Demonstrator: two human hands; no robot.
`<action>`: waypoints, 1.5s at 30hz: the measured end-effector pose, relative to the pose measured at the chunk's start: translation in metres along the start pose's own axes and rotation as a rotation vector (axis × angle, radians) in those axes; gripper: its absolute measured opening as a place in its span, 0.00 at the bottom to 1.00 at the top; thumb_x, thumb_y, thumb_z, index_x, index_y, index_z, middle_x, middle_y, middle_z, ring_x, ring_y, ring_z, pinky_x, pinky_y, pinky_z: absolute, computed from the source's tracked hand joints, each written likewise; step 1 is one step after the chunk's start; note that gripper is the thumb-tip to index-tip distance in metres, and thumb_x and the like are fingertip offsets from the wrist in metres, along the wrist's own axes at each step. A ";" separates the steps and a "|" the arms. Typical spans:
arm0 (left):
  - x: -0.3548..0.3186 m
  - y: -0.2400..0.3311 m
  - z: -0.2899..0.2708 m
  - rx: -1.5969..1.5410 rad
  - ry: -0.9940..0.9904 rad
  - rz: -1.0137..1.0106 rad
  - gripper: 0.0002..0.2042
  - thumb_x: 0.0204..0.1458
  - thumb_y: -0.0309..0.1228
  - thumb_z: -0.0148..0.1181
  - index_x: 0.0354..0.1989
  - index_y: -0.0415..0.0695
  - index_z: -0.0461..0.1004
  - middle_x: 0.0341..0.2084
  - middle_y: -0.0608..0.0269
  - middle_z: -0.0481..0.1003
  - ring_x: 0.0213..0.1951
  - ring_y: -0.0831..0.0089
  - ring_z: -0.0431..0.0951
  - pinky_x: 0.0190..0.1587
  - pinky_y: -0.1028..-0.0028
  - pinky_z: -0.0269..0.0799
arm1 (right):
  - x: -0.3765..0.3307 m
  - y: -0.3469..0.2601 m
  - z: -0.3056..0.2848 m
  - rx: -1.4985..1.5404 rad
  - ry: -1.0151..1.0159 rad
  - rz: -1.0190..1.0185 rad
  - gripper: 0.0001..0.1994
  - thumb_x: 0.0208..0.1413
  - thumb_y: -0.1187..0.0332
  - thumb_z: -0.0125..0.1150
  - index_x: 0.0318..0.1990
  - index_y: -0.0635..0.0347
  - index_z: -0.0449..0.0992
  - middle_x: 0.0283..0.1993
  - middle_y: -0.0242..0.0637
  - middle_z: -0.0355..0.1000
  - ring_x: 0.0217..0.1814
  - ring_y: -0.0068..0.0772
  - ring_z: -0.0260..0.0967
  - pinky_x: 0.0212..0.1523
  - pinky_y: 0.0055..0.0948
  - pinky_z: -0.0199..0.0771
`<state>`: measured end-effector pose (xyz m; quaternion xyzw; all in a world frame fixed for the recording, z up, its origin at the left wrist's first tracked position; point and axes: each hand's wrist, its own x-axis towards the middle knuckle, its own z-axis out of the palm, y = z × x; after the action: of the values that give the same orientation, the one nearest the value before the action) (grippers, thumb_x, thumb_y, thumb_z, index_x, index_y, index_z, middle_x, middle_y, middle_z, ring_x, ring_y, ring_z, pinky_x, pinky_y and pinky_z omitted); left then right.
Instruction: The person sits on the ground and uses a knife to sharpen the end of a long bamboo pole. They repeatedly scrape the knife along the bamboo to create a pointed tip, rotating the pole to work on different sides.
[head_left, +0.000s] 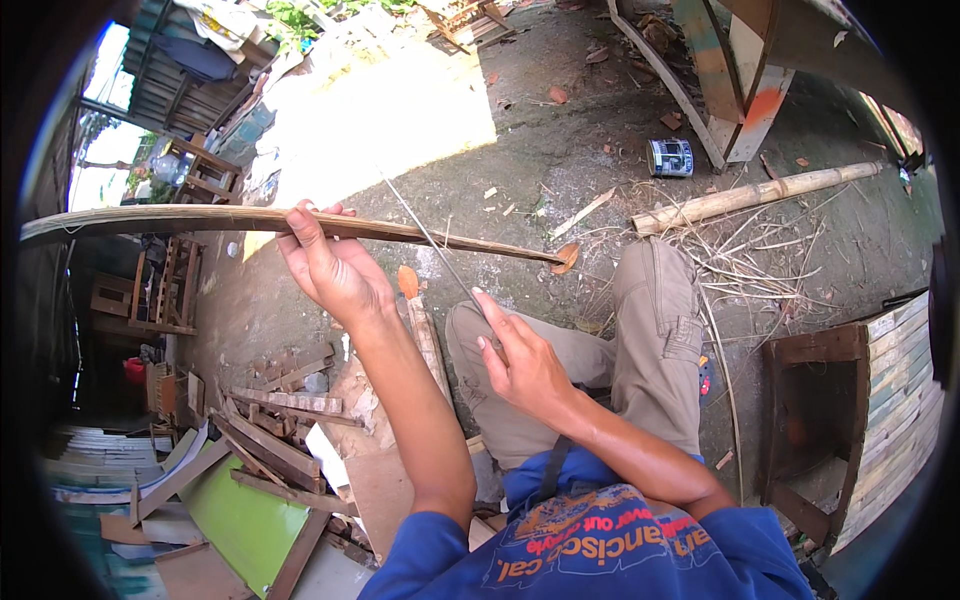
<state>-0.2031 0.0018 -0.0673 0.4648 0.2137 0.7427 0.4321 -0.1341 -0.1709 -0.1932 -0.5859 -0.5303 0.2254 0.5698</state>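
My left hand (338, 262) is closed round a long split bamboo strip (420, 234), thumb on the near side and fingertips over the top. The strip runs level from the far left rim to a narrow end above my knees. In my right hand (522, 362) is a long knife (428, 234), its blade seen nearly edge-on as a thin grey line. The blade slants up and to the left, crossing the strip to the right of my left hand; whether it touches the bamboo I cannot tell. My right fingers hide most of the handle.
A bamboo pole (760, 198) lies right of my knees, with thin shavings (765, 265) beside it. A can (670, 158) stands near a wooden frame (735, 90). Scrap wood (285, 440) is heaped at lower left. A bamboo-slatted box (870, 420) stands at right.
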 end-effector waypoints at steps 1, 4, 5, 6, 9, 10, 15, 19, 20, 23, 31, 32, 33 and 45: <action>0.000 -0.002 -0.007 -0.029 -0.013 -0.003 0.18 0.59 0.42 0.63 0.46 0.44 0.66 0.37 0.66 0.72 0.38 0.75 0.72 0.44 0.71 0.71 | 0.002 0.006 0.001 0.013 -0.013 0.041 0.33 0.58 0.76 0.58 0.71 0.57 0.56 0.38 0.52 0.70 0.34 0.52 0.70 0.37 0.42 0.71; 0.000 0.002 -0.016 0.018 -0.010 0.029 0.18 0.60 0.43 0.61 0.47 0.44 0.65 0.35 0.64 0.73 0.35 0.75 0.72 0.43 0.70 0.73 | 0.006 0.005 0.001 0.027 -0.049 0.075 0.33 0.58 0.76 0.58 0.71 0.56 0.56 0.40 0.55 0.72 0.36 0.56 0.72 0.39 0.44 0.72; -0.002 0.004 -0.018 0.038 -0.001 0.037 0.18 0.60 0.43 0.61 0.47 0.44 0.65 0.34 0.63 0.73 0.34 0.75 0.73 0.42 0.70 0.74 | 0.003 -0.002 0.000 0.017 -0.061 0.020 0.33 0.58 0.76 0.58 0.71 0.56 0.56 0.40 0.55 0.72 0.36 0.56 0.72 0.40 0.44 0.72; -0.005 0.007 -0.018 0.063 0.012 0.042 0.18 0.60 0.43 0.61 0.46 0.43 0.66 0.33 0.63 0.74 0.33 0.74 0.73 0.41 0.69 0.74 | 0.001 -0.009 0.000 0.010 -0.076 -0.031 0.32 0.58 0.76 0.58 0.71 0.56 0.56 0.40 0.56 0.72 0.35 0.57 0.72 0.40 0.44 0.72; -0.012 0.015 -0.009 0.152 0.079 0.000 0.16 0.60 0.42 0.61 0.43 0.41 0.68 0.28 0.60 0.75 0.30 0.71 0.75 0.38 0.67 0.76 | 0.001 0.011 0.015 0.032 -0.039 -0.012 0.32 0.58 0.75 0.58 0.71 0.56 0.56 0.38 0.58 0.73 0.34 0.60 0.71 0.40 0.46 0.72; -0.010 0.015 -0.008 0.166 0.100 0.008 0.16 0.60 0.42 0.61 0.41 0.41 0.69 0.28 0.60 0.75 0.30 0.71 0.75 0.37 0.67 0.76 | 0.003 0.024 0.017 0.006 -0.059 0.063 0.32 0.58 0.74 0.57 0.71 0.55 0.56 0.38 0.59 0.73 0.36 0.62 0.71 0.41 0.48 0.72; 0.002 0.010 -0.027 0.159 0.175 0.022 0.15 0.61 0.41 0.60 0.37 0.40 0.71 0.24 0.62 0.73 0.28 0.72 0.73 0.36 0.68 0.76 | 0.007 0.068 0.006 -0.142 -0.153 0.184 0.32 0.59 0.73 0.55 0.71 0.53 0.55 0.38 0.60 0.72 0.39 0.65 0.73 0.40 0.51 0.73; 0.005 0.008 -0.037 0.105 0.156 0.021 0.14 0.62 0.40 0.60 0.37 0.41 0.70 0.23 0.65 0.70 0.27 0.74 0.70 0.35 0.69 0.74 | -0.008 0.039 0.016 -0.086 -0.121 0.024 0.32 0.58 0.75 0.58 0.70 0.56 0.57 0.39 0.58 0.73 0.40 0.60 0.73 0.40 0.47 0.72; 0.006 0.009 -0.038 0.116 0.151 0.020 0.14 0.62 0.41 0.59 0.37 0.41 0.70 0.23 0.65 0.70 0.27 0.75 0.70 0.35 0.69 0.74 | -0.008 0.038 0.024 -0.074 -0.106 0.010 0.32 0.59 0.73 0.57 0.71 0.53 0.56 0.39 0.58 0.72 0.39 0.61 0.73 0.40 0.49 0.73; 0.005 0.011 -0.031 0.118 0.137 0.007 0.14 0.62 0.41 0.59 0.37 0.42 0.69 0.23 0.66 0.69 0.27 0.75 0.70 0.35 0.69 0.74 | -0.004 0.051 0.031 -0.084 -0.131 0.086 0.31 0.60 0.70 0.54 0.71 0.49 0.55 0.40 0.58 0.72 0.38 0.63 0.73 0.41 0.52 0.74; 0.008 0.007 -0.020 0.099 0.087 -0.018 0.15 0.62 0.43 0.59 0.38 0.42 0.67 0.24 0.67 0.69 0.28 0.75 0.71 0.35 0.70 0.74 | -0.018 0.128 0.008 -0.258 -0.126 0.256 0.30 0.60 0.68 0.55 0.70 0.56 0.56 0.44 0.69 0.72 0.46 0.71 0.71 0.48 0.54 0.70; 0.008 0.004 -0.016 0.087 0.088 -0.046 0.15 0.62 0.42 0.60 0.37 0.42 0.68 0.24 0.66 0.69 0.27 0.76 0.71 0.35 0.70 0.74 | -0.025 0.133 0.007 -0.259 -0.116 0.288 0.30 0.60 0.68 0.56 0.70 0.57 0.56 0.43 0.68 0.73 0.46 0.70 0.71 0.48 0.53 0.70; 0.011 0.001 -0.010 0.071 0.091 -0.056 0.14 0.61 0.41 0.60 0.37 0.41 0.69 0.24 0.66 0.69 0.27 0.76 0.71 0.34 0.71 0.74 | -0.025 0.134 0.006 -0.256 -0.107 0.303 0.31 0.60 0.68 0.56 0.70 0.58 0.56 0.42 0.67 0.73 0.45 0.69 0.71 0.48 0.53 0.71; 0.086 -0.048 0.027 0.088 -0.121 -0.121 0.13 0.62 0.40 0.59 0.36 0.43 0.70 0.22 0.68 0.70 0.24 0.78 0.72 0.29 0.73 0.74 | -0.022 0.170 -0.004 -0.256 0.067 0.540 0.31 0.56 0.66 0.61 0.66 0.64 0.61 0.34 0.50 0.76 0.42 0.53 0.76 0.48 0.44 0.73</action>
<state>-0.1748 0.0978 -0.0454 0.5134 0.2475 0.6756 0.4676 -0.0764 -0.1561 -0.3538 -0.7798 -0.3604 0.2807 0.4281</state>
